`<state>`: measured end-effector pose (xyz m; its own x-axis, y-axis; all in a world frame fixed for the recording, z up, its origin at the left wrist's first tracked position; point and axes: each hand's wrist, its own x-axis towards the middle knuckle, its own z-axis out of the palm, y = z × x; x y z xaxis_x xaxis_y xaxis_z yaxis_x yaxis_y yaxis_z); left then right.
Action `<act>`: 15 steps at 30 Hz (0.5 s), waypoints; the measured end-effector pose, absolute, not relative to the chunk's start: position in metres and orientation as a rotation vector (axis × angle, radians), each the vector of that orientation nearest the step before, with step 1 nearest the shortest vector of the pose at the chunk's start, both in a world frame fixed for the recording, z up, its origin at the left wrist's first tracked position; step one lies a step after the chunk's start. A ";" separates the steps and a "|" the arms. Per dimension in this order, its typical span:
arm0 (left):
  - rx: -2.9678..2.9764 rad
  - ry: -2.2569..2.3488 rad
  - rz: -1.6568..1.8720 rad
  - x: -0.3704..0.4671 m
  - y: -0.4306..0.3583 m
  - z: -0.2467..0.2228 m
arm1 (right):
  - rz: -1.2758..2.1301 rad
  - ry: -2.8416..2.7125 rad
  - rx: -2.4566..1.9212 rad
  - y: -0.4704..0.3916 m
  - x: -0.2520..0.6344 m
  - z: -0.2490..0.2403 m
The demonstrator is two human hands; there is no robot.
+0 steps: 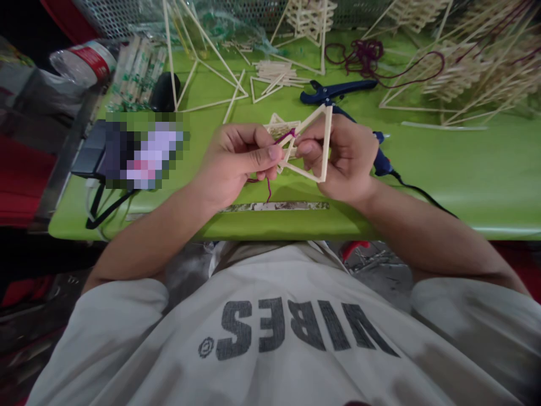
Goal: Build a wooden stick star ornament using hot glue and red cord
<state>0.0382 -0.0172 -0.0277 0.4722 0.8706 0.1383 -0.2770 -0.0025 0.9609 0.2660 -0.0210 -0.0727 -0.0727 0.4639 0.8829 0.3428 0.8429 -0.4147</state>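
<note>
Between my two hands, above the green table [456,163], is a small triangular frame [325,144] of pale wooden sticks. My left hand [236,160] pinches its left corner between thumb and fingers. Purple yarn [291,133] is looped around the sticks near that corner, and a loose end hangs below my left hand. My right hand [349,152] is on the frame's right side, its thumb and index finger closed near the yarn; whether they grip yarn or stick is too small to tell. Behind the hands lies another small stick piece, partly hidden.
Blue cutters [338,90] and a blue glue gun [382,160] with a black cord lie beyond and right. Larger stick frames [211,65], loose sticks [276,73] and a purple yarn tangle [366,55] are at the back. A patterned strip [274,206] lies near the front edge; a bottle [87,63] is left.
</note>
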 end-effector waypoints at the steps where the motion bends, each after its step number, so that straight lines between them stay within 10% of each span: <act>1: 1.281 0.607 1.011 0.037 -0.018 -0.028 | 0.130 -1.678 -0.638 -0.022 0.266 -0.072; 15: 1.387 0.528 1.089 0.037 -0.024 -0.029 | 0.318 -1.643 -0.639 -0.025 0.269 -0.060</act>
<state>0.0368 -0.0242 -0.0286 0.4524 0.8440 0.2881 -0.2964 -0.1624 0.9411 0.2692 -0.0252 -0.0602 -0.0640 0.5718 0.8179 0.2252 0.8067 -0.5464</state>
